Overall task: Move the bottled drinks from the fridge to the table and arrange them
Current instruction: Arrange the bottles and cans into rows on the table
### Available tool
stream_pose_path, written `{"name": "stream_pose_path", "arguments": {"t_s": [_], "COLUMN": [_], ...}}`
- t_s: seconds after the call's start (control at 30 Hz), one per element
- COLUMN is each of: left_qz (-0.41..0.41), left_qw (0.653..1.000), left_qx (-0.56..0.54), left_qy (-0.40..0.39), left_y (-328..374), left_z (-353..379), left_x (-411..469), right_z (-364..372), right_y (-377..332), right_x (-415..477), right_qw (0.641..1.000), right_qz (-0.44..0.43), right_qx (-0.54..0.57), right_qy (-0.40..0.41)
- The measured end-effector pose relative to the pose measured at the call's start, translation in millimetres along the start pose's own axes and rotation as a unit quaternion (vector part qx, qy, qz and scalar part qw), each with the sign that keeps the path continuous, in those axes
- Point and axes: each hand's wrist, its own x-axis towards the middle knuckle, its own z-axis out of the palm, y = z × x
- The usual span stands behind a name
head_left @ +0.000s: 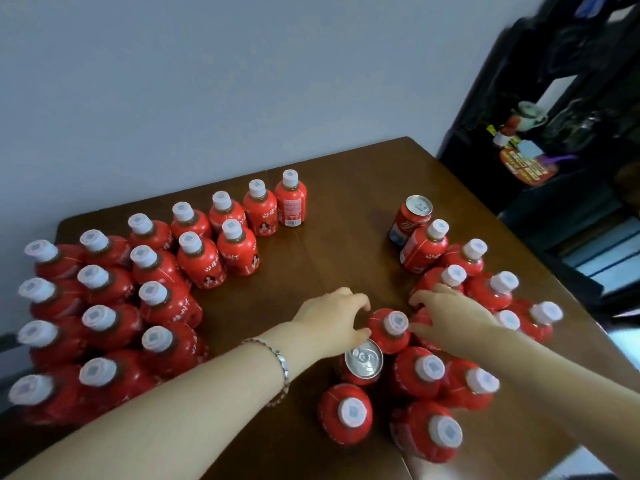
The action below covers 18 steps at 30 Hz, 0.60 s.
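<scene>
Several red bottled drinks with white caps stand on the brown wooden table. They form rows at the left and a looser cluster at the right. My left hand curls its fingers and thumb round the left side of one bottle near the table's middle. Just to its right, my right hand covers another red bottle from above. Finger and thumb wrap round that bottle, and its cap is hidden under the palm.
Two red drink cans stand among the bottles, one below my left hand and one at the back right. A dark shelf unit with clutter stands beyond the table's right edge. A pale wall lies behind.
</scene>
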Motion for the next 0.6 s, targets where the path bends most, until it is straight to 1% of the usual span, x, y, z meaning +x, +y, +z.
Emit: {"name": "stream_pose_path", "arguments": {"t_s": [0.07, 0.13, 0.23, 0.33, 0.4, 0.5, 0.6], "left_qz": [0.028, 0.045, 0.038, 0.045, 0.031, -0.014, -0.035], "left_qw": [0.999, 0.998, 0.996, 0.997, 0.999, 0.996, 0.989], "left_qx": [0.011, 0.034, 0.074, 0.059, 0.028, -0.033, -0.040], "left_qy": [-0.008, -0.019, -0.022, 0.009, 0.024, 0.078, 0.138], "left_y": [16, 24, 38, 50, 45, 24, -6], "left_z": [14, 23, 31, 36, 34, 24, 11], "left_x": [7, 15, 26, 31, 28, 15, -4], "right_z": [11, 19, 26, 28, 25, 20, 13], "right_y": [7, 8, 10, 17, 21, 14, -11], "right_x": [-6, -4, -3, -3, 0, 3, 9], "right_qw": [1.000, 0.999, 0.995, 0.993, 0.993, 0.997, 0.998], "right_qz": [0.022, 0.043, 0.070, 0.089, 0.085, 0.063, 0.018], "right_qx": [-0.006, -0.015, -0.056, -0.069, -0.065, -0.033, -0.028], "right_qy": [0.001, 0.030, 0.049, 0.036, 0.043, 0.042, 0.050]}}
